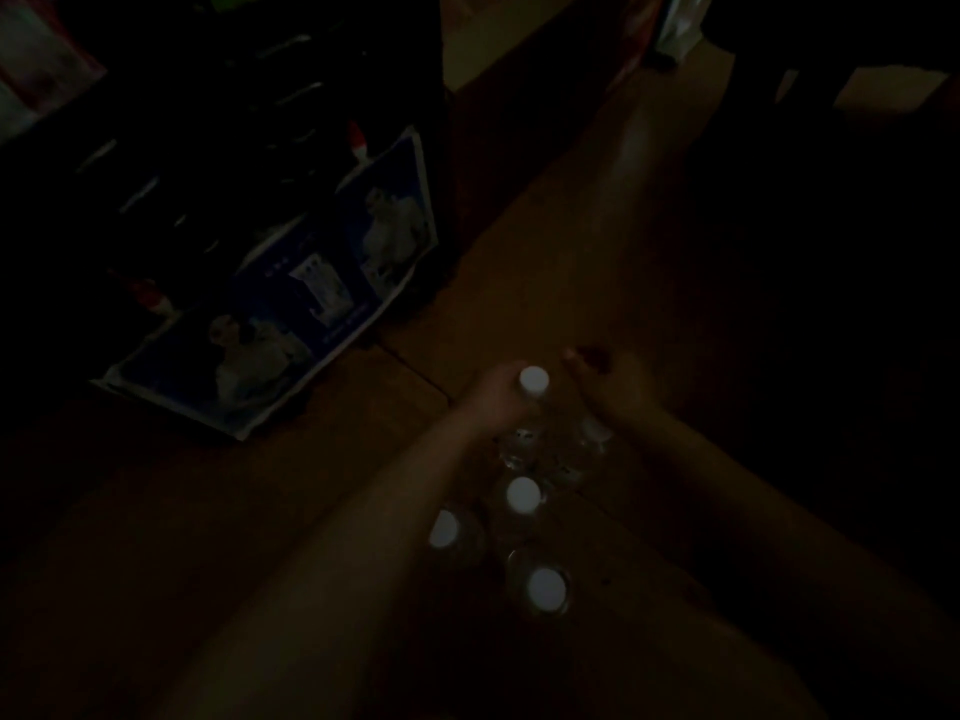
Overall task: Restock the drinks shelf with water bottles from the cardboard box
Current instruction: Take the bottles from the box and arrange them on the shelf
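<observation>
The picture is very dark and soft, so only the brightest parts read clearly. Low in the middle stand several clear water bottles with white caps: one at the far end point(533, 380), one just behind it toward the camera point(523, 494), one to its left point(444, 529) and the nearest point(546, 590). Brown cardboard lies all around them, but whether they stand inside the cardboard box point(322, 511) or only on it cannot be told; its walls are lost in shadow.

The left hand point(493, 394) reaches in from the lower left, and its fingers curl round the neck of the far bottle just under the cap. The right hand point(605, 379) comes in from the lower right and sits just beside the same bottle, fingers bent toward another clear bottle point(587, 441) below it; whether it actually grips anything cannot be told.

Beyond the hands the brown surface runs toward the upper right. At the left stands a blue printed carton point(291, 309) showing figures in white, and behind it dark shelving point(208, 122) with faint glints.
</observation>
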`<move>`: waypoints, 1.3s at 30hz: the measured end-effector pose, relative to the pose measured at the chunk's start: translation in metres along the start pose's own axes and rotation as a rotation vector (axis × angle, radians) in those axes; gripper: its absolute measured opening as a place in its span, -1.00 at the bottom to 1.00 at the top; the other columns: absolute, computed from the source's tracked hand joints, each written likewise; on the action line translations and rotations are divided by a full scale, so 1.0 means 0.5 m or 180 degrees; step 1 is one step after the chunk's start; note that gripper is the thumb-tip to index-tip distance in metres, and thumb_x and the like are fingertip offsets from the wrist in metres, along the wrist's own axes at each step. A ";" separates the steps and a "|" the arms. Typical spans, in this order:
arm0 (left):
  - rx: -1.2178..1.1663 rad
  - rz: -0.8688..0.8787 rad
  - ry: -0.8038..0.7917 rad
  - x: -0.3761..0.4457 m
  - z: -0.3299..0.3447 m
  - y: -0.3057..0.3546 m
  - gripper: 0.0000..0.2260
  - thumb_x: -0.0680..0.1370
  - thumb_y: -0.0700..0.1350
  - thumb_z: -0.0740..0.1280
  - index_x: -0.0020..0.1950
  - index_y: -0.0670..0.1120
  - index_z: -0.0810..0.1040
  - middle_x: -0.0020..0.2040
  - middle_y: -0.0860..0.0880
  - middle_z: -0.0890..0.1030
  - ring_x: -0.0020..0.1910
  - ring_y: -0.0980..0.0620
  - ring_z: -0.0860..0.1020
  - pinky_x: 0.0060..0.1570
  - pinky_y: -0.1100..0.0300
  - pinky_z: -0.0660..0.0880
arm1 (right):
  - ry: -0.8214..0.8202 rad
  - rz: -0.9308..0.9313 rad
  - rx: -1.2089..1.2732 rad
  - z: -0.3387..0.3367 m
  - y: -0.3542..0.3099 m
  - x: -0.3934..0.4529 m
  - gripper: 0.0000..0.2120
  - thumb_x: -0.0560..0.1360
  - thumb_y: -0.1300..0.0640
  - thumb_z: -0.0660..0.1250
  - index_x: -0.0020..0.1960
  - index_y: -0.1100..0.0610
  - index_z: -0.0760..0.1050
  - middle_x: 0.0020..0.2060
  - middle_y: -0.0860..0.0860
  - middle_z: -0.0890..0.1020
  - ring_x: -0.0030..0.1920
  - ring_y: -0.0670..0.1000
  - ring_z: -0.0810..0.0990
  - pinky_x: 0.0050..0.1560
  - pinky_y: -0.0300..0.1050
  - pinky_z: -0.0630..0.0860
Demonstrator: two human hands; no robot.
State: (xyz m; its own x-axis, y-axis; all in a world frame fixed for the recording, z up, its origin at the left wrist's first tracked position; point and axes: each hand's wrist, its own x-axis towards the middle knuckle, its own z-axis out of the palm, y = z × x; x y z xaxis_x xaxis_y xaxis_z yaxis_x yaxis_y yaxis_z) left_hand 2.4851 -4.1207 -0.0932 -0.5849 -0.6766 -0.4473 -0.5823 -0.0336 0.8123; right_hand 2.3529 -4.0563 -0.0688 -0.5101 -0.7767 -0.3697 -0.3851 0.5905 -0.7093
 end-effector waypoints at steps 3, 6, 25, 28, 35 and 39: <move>-0.0007 0.0108 0.0042 0.006 0.003 -0.007 -0.64 0.46 -0.23 0.43 0.25 -0.20 0.50 0.19 -0.15 0.58 0.17 -0.04 0.54 0.19 0.08 0.47 | -0.0097 0.0044 -0.0083 0.010 0.010 -0.006 -0.60 0.60 -0.02 0.20 0.29 0.24 0.48 0.19 0.19 0.58 0.21 0.17 0.54 0.22 0.05 0.46; 0.0007 0.0140 0.0107 0.010 0.018 -0.006 -0.66 0.45 -0.16 0.46 0.21 -0.14 0.54 0.15 -0.13 0.61 0.15 -0.06 0.56 0.19 -0.02 0.50 | -0.0054 0.0027 -0.0136 0.019 0.009 -0.004 -0.62 0.61 0.02 0.19 0.30 0.23 0.47 0.19 0.19 0.57 0.21 0.17 0.53 0.19 0.02 0.47; -0.0097 0.0213 0.1199 -0.367 -0.382 0.375 -0.68 0.40 0.02 0.50 0.09 -0.04 0.56 0.03 0.02 0.59 0.03 0.04 0.56 -0.01 0.11 0.54 | -0.0290 -0.0693 -0.0280 -0.206 -0.443 -0.266 -0.60 0.57 0.33 0.18 0.40 0.19 0.35 0.26 0.15 0.51 0.19 0.13 0.53 0.02 -0.11 0.47; -0.0068 0.0266 0.1492 -0.465 -0.470 0.504 -0.60 0.37 0.10 0.51 0.09 -0.07 0.54 0.03 0.00 0.59 0.00 0.03 0.56 -0.11 0.15 0.51 | -0.0511 -0.0955 -0.0253 -0.260 -0.593 -0.330 -0.56 0.54 0.37 0.19 0.40 0.17 0.35 0.26 0.13 0.52 0.19 0.13 0.54 -0.11 -0.13 0.45; -0.0093 0.0368 0.2085 -0.717 -0.649 0.785 -0.67 0.33 0.22 0.49 -0.10 0.02 0.56 -0.10 0.05 0.63 -0.07 0.08 0.59 -0.09 0.05 0.56 | -0.1275 -0.1014 -0.0078 -0.400 -0.871 -0.475 -0.37 0.40 0.22 0.46 0.42 0.14 0.30 0.24 0.09 0.51 0.20 0.10 0.53 0.18 0.14 0.53; 0.0079 0.0352 0.2693 -0.833 -0.735 0.910 -0.58 0.32 0.31 0.44 -0.09 -0.01 0.61 -0.16 0.07 0.64 -0.16 0.12 0.60 -0.07 -0.07 0.58 | -0.1728 -0.1196 -0.0127 -0.457 -1.005 -0.549 -0.22 0.31 0.23 0.55 0.42 0.12 0.24 0.25 0.03 0.49 0.27 0.09 0.46 0.27 0.09 0.46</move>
State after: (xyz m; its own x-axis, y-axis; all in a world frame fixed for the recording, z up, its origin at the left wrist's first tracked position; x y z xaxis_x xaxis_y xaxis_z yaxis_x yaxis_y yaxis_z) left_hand 2.6713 -4.1246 0.6002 -0.0262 -0.9970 0.0725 -0.5647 0.0746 0.8219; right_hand 2.5106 -4.0896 0.5265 0.1208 -0.9256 -0.3587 -0.4946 0.2572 -0.8302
